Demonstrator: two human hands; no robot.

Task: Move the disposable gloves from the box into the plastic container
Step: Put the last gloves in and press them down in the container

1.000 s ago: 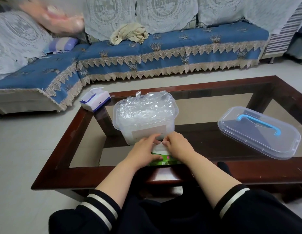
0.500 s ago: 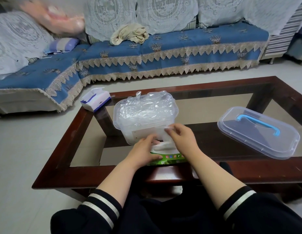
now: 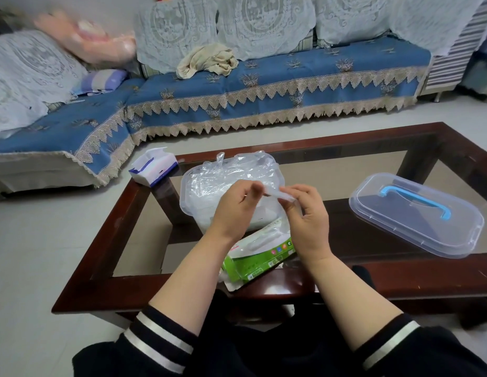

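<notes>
Clear, thin disposable gloves (image 3: 231,175) fill the plastic container (image 3: 190,197) standing near the tabletop's front edge. Above it, the left hand (image 3: 234,210) and right hand (image 3: 307,219) each pinch an end of one folded glove (image 3: 277,194). The green box (image 3: 253,259) lies at the front edge, below the hands. The lid (image 3: 416,213) rests toward the right edge.

- We see a tissue pack (image 3: 153,169) on our glass coffee table (image 3: 106,240).
- We see a beige cloth (image 3: 207,62) on the blue sofa (image 3: 264,91).
</notes>
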